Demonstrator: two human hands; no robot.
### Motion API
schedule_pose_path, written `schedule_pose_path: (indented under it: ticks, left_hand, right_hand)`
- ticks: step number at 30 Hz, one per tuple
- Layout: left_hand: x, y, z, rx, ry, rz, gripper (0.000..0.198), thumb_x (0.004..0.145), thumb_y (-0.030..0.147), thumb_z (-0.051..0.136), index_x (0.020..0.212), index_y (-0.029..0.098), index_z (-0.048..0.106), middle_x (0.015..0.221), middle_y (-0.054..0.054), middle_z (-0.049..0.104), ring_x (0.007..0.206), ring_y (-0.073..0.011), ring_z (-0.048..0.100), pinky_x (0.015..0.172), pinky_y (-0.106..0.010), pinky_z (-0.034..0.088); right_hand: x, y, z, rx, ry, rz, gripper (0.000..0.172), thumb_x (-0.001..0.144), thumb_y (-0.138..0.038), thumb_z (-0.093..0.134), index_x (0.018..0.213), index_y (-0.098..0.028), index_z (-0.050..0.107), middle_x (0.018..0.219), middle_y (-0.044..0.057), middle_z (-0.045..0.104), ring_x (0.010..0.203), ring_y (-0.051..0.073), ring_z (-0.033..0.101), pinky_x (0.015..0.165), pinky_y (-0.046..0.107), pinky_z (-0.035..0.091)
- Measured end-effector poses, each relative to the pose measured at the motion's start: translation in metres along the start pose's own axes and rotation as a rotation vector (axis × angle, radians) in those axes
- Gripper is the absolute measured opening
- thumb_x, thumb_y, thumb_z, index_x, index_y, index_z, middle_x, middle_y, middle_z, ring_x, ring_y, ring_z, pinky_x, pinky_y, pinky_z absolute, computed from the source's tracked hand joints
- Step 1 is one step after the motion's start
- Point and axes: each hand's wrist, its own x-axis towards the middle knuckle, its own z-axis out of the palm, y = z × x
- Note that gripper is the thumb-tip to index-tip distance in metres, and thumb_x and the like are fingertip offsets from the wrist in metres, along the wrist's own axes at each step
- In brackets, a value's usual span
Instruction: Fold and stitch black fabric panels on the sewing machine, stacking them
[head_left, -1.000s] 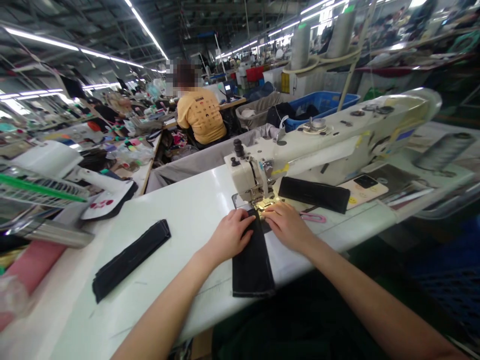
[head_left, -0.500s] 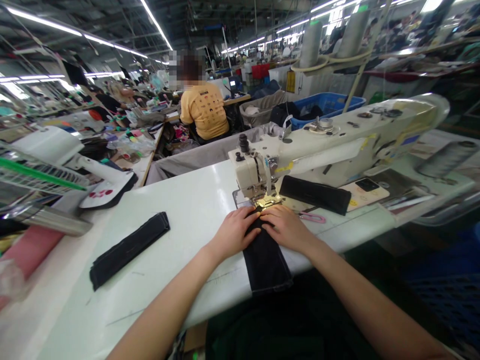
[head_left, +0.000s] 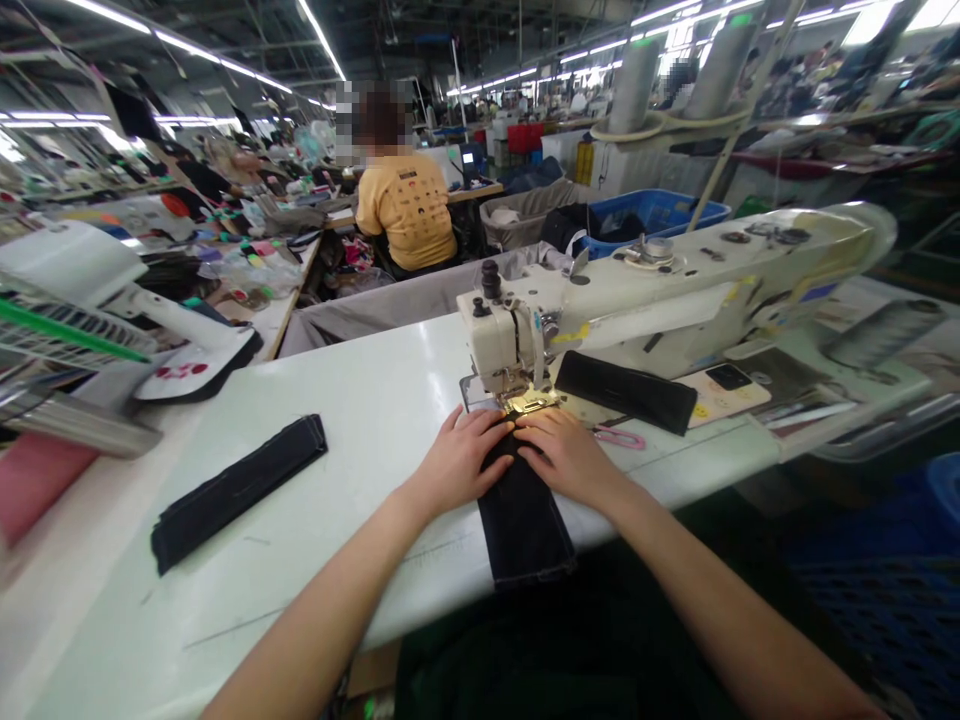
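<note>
Lying on a black fabric strip, the person's left hand and right hand faced each other just in front of the sewing machine. The left fingers were slightly spread, with the thumb set apart from them; the right fingers lay close together, that thumb apart as well. Neither hand was closed around the strip. Its far end was hidden under the fingertips, close to the lit presser foot, while its near end reached the front edge of the white table.

Well apart from the hands, on the person's left, a folded black bundle lay slantwise. On the other side, a black fabric piece rested alongside the machine, with a phone just beside it and a pink tool near the right hand. Beyond the table, a co-worker in a yellow shirt sat facing away, and a blue basket held dark cloth.
</note>
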Motion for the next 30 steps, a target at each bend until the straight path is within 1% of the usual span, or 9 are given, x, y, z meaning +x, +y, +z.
schedule_pose_path:
  ticks: [6, 11, 15, 17, 19, 21, 24, 27, 30]
  left_hand:
    - [0.002, -0.001, -0.002, 0.021, -0.028, -0.002, 0.044, 0.097, 0.039, 0.054, 0.137, 0.021, 0.057, 0.146, -0.012, 0.055, 0.137, -0.0292, 0.049, 0.120, -0.059, 0.028]
    - [0.006, -0.006, -0.003, 0.043, -0.034, -0.016, 0.044, 0.097, 0.037, 0.054, 0.138, 0.020, 0.056, 0.148, -0.013, 0.054, 0.138, -0.0292, 0.048, 0.119, -0.061, 0.028]
    - [0.006, -0.012, -0.001, 0.084, -0.045, -0.002, 0.043, 0.099, 0.038, 0.051, 0.139, 0.021, 0.056, 0.153, -0.014, 0.049, 0.143, -0.0303, 0.043, 0.119, -0.063, 0.026]
    - [0.005, -0.012, 0.002, 0.108, -0.046, 0.005, 0.044, 0.101, 0.037, 0.048, 0.141, 0.020, 0.054, 0.155, -0.014, 0.045, 0.146, -0.0316, 0.039, 0.118, -0.064, 0.028]
    - [0.002, -0.009, 0.006, 0.128, -0.034, -0.008, 0.044, 0.102, 0.035, 0.045, 0.143, 0.019, 0.052, 0.157, -0.015, 0.043, 0.147, -0.0330, 0.036, 0.117, -0.065, 0.029]
    - [-0.003, -0.002, 0.008, 0.135, -0.017, -0.019, 0.043, 0.102, 0.032, 0.045, 0.142, 0.017, 0.053, 0.154, -0.016, 0.046, 0.147, -0.0336, 0.036, 0.118, -0.064, 0.030]
    - [-0.012, 0.010, 0.009, 0.109, -0.006, 0.010, 0.041, 0.101, 0.030, 0.048, 0.139, 0.016, 0.056, 0.148, -0.015, 0.053, 0.143, -0.0327, 0.043, 0.119, -0.060, 0.033]
    - [-0.023, 0.021, 0.007, 0.074, -0.005, 0.066, 0.040, 0.101, 0.028, 0.050, 0.138, 0.016, 0.057, 0.147, -0.015, 0.054, 0.137, -0.0318, 0.049, 0.116, -0.055, 0.040]
    - [-0.031, 0.030, 0.006, 0.031, -0.005, 0.115, 0.039, 0.100, 0.027, 0.050, 0.137, 0.016, 0.057, 0.145, -0.015, 0.056, 0.134, -0.0305, 0.052, 0.111, -0.051, 0.047]
  right_hand:
    - [0.002, 0.001, 0.000, -0.008, -0.026, 0.014, 0.020, 0.096, -0.019, 0.061, 0.114, -0.018, 0.069, 0.123, 0.010, 0.067, 0.115, 0.026, 0.057, 0.101, 0.048, 0.047]
    - [0.005, 0.000, 0.000, -0.041, -0.049, 0.024, 0.025, 0.096, -0.020, 0.061, 0.120, -0.018, 0.068, 0.127, 0.010, 0.066, 0.118, 0.028, 0.056, 0.102, 0.049, 0.047]
    - [0.007, 0.001, 0.001, -0.071, -0.053, 0.033, 0.027, 0.097, -0.022, 0.060, 0.123, -0.019, 0.068, 0.127, 0.010, 0.067, 0.116, 0.029, 0.056, 0.099, 0.052, 0.048]
    - [0.008, 0.002, 0.002, -0.074, -0.056, 0.031, 0.028, 0.097, -0.022, 0.060, 0.124, -0.020, 0.068, 0.127, 0.010, 0.067, 0.116, 0.029, 0.057, 0.098, 0.052, 0.049]
    - [0.007, 0.003, 0.001, -0.066, -0.064, 0.026, 0.029, 0.097, -0.021, 0.060, 0.125, -0.020, 0.067, 0.128, 0.010, 0.066, 0.117, 0.029, 0.056, 0.100, 0.051, 0.048]
    - [0.003, 0.002, -0.002, -0.051, -0.070, 0.029, 0.030, 0.096, -0.020, 0.060, 0.126, -0.019, 0.066, 0.130, 0.010, 0.065, 0.119, 0.029, 0.055, 0.102, 0.051, 0.047]
    - [-0.008, -0.005, -0.009, -0.039, -0.068, 0.041, 0.030, 0.097, -0.019, 0.059, 0.126, -0.018, 0.065, 0.130, 0.010, 0.065, 0.119, 0.028, 0.056, 0.101, 0.050, 0.048]
    - [-0.022, -0.017, -0.018, -0.024, -0.051, 0.040, 0.028, 0.098, -0.019, 0.057, 0.124, -0.017, 0.066, 0.125, 0.011, 0.067, 0.116, 0.028, 0.057, 0.101, 0.049, 0.048]
    - [-0.036, -0.030, -0.023, 0.013, -0.037, 0.031, 0.025, 0.099, -0.019, 0.055, 0.120, -0.019, 0.069, 0.122, 0.009, 0.068, 0.116, 0.027, 0.057, 0.103, 0.049, 0.048]
